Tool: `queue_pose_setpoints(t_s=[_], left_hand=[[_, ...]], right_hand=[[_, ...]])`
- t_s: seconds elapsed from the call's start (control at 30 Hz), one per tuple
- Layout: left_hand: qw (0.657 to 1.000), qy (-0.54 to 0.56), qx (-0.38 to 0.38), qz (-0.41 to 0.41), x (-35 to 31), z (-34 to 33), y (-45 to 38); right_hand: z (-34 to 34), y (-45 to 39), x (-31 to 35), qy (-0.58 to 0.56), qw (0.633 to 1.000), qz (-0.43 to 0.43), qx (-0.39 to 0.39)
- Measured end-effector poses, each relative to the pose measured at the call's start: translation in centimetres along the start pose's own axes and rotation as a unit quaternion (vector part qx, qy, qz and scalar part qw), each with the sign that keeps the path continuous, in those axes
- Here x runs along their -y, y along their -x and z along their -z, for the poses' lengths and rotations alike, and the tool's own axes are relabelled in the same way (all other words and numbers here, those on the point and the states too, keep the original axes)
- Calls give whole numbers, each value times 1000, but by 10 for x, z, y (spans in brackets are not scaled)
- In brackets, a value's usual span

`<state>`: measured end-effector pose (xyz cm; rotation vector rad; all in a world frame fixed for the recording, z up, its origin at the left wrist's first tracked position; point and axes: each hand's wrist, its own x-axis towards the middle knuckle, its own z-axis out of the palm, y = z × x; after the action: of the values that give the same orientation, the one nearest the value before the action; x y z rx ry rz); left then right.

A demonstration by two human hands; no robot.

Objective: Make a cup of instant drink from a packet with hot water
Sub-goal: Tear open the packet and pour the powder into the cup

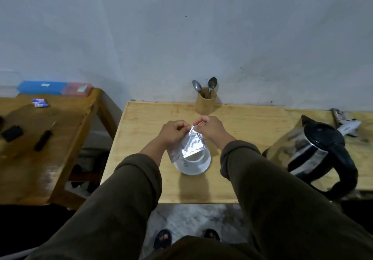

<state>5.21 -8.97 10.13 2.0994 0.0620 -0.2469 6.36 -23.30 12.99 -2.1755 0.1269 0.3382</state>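
A wooden table (141,179) is bearing a glass kettle (321,156) at its right, a white cup (193,164) at centre and a wooden holder (205,102) with 2 spoons (212,84). Above the cup, the left hand (173,133) and right hand (210,127) are pinching the silver packet (192,143) at its top edge.

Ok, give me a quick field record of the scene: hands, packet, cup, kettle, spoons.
left hand: pinching the packet's top edge
right hand: pinching the same top edge, beside the left
packet: silver foil, held above the cup; whether it is open cannot be told
cup: clear, on the wooden table, contents unclear
kettle: black, to the right, lid shut
spoons: two, upright in a wooden holder by the wall
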Motion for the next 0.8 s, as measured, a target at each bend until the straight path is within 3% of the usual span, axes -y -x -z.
queue_pose_setpoints(t_s=[0.53, 0.8], left_hand=[[998, 53, -22, 27, -26, -28, -4], [983, 145, -29, 109, -28, -23, -5]], right_hand=[[20, -2, -14, -31, 998, 40, -46], [14, -1, -4, 64, 983, 165, -52]])
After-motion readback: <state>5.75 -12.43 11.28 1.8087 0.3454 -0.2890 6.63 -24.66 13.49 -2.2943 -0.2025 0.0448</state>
